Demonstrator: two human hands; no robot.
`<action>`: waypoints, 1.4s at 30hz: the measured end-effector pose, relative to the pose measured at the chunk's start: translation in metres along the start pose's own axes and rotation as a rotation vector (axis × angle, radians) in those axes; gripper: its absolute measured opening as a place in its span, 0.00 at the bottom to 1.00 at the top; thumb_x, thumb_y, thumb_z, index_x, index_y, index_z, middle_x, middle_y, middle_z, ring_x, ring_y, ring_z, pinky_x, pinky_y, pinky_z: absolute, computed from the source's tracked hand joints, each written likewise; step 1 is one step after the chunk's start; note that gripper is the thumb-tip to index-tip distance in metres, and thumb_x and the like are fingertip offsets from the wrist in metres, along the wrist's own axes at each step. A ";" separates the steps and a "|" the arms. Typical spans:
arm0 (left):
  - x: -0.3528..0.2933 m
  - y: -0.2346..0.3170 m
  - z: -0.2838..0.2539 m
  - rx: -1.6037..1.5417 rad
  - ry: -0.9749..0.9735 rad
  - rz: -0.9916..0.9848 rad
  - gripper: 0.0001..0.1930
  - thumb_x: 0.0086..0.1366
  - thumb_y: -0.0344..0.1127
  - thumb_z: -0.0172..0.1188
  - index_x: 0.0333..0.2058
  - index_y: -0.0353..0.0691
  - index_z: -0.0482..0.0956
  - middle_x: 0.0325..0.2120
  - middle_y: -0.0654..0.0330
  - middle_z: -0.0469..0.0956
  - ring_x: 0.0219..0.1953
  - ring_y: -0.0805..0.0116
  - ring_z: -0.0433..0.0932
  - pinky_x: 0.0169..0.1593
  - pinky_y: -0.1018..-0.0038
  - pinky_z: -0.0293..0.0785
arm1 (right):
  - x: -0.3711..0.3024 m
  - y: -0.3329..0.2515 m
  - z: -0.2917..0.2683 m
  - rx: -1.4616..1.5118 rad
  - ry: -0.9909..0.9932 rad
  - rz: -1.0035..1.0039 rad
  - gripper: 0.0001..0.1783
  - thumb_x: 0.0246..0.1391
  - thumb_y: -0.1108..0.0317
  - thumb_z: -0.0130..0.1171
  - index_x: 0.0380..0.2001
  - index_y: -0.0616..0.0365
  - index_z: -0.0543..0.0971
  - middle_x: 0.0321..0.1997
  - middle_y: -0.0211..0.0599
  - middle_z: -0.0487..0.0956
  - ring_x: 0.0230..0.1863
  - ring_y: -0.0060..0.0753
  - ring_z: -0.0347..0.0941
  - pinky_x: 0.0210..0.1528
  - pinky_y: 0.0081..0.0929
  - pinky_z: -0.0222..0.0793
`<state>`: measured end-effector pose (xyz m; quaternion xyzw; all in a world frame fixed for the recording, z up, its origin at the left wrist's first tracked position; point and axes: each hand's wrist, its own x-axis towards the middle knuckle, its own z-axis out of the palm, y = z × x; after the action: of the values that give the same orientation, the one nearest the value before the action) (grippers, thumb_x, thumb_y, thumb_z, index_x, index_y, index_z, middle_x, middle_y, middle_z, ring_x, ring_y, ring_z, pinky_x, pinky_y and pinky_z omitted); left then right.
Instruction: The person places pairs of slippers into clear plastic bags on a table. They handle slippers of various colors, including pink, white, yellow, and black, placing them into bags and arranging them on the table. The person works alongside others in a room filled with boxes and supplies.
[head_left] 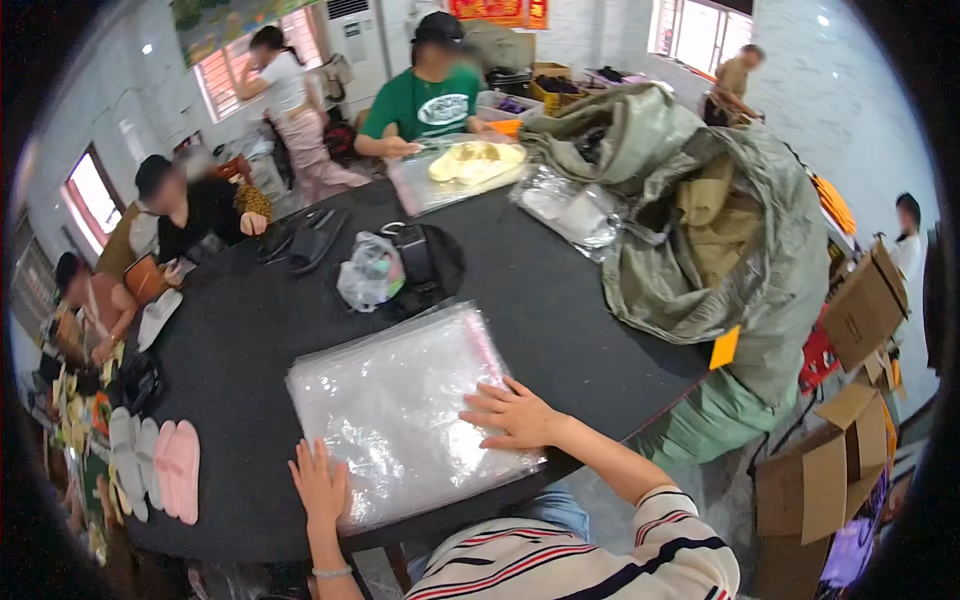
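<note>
A stack of clear plastic bags (pixel 385 400) lies flat on the black table (pixel 240 370) in front of me, glossy, with a pinkish strip along its right side. My left hand (pixel 320 485) rests at the stack's near left edge, fingers spread and pointing away from me. Across the right part of the stack, my right hand (pixel 512 415) lies flat with its fingers apart. Neither hand grips anything. Just beyond the stack sit a small knotted clear bag (pixel 368 272) with things in it and a black bag (pixel 415 255).
Pink slippers (pixel 177 470) and grey slippers (pixel 125 462) lie at the left, dark slippers (pixel 318 242) farther back. Large green woven sacks (pixel 720 250) crowd the right side. A person in green (pixel 430 105) handles a bag with yellow slippers (pixel 476 162). Cardboard boxes (pixel 815 480) stand at right.
</note>
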<state>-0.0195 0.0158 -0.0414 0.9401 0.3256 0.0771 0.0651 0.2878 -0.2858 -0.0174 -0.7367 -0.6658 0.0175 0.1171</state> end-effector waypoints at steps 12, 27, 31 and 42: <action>0.003 0.006 -0.001 -0.003 -0.026 -0.031 0.38 0.65 0.52 0.52 0.68 0.42 0.52 0.67 0.40 0.51 0.69 0.46 0.49 0.70 0.50 0.38 | -0.038 0.228 -0.040 -0.195 0.617 0.644 0.21 0.45 0.66 0.64 0.46 0.52 0.79 0.63 0.49 0.68 0.65 0.53 0.62 0.62 0.45 0.62; 0.003 0.002 0.004 -0.021 0.011 -0.029 0.37 0.64 0.53 0.52 0.67 0.43 0.55 0.67 0.42 0.52 0.70 0.48 0.49 0.70 0.51 0.38 | 0.015 0.257 -0.050 -0.458 0.194 0.734 0.19 0.61 0.56 0.46 0.32 0.52 0.84 0.43 0.37 0.80 0.49 0.39 0.74 0.52 0.39 0.63; 0.001 -0.002 0.007 -0.024 0.028 -0.032 0.39 0.63 0.55 0.53 0.67 0.43 0.55 0.66 0.42 0.53 0.70 0.49 0.49 0.70 0.51 0.38 | 0.025 0.199 -0.083 0.083 0.129 0.609 0.23 0.64 0.54 0.45 0.32 0.60 0.82 0.44 0.39 0.80 0.46 0.43 0.76 0.50 0.45 0.68; 0.002 0.008 0.000 -0.007 0.041 -0.024 0.45 0.59 0.63 0.55 0.67 0.41 0.55 0.66 0.41 0.54 0.70 0.49 0.50 0.70 0.50 0.38 | 0.045 0.035 -0.193 1.227 0.163 0.120 0.26 0.68 0.58 0.44 0.59 0.70 0.68 0.61 0.46 0.71 0.58 0.35 0.70 0.60 0.31 0.67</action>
<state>-0.0129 0.0114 -0.0398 0.9341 0.3378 0.0966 0.0628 0.3626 -0.2730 0.1692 -0.5702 -0.4808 0.3472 0.5685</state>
